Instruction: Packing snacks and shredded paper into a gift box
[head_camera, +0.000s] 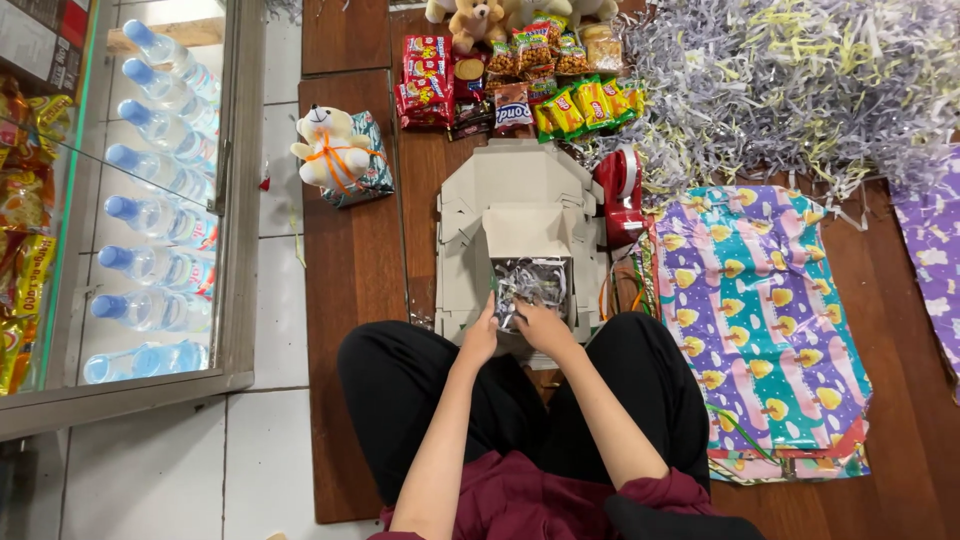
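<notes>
Cardboard box (527, 232) holds shredded paper (530, 283); left hand (481, 338) and right hand (543, 325) both press it down, seemingly mid-padding; flat cardboard sheets (470, 215) lie beneath.

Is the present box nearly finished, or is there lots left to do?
Only started. Done: the open box already has shredded paper in it. In hand: the left hand and right hand press the paper at the box's near edge. Left: snack packets and wrapping paper lie unused.
</notes>
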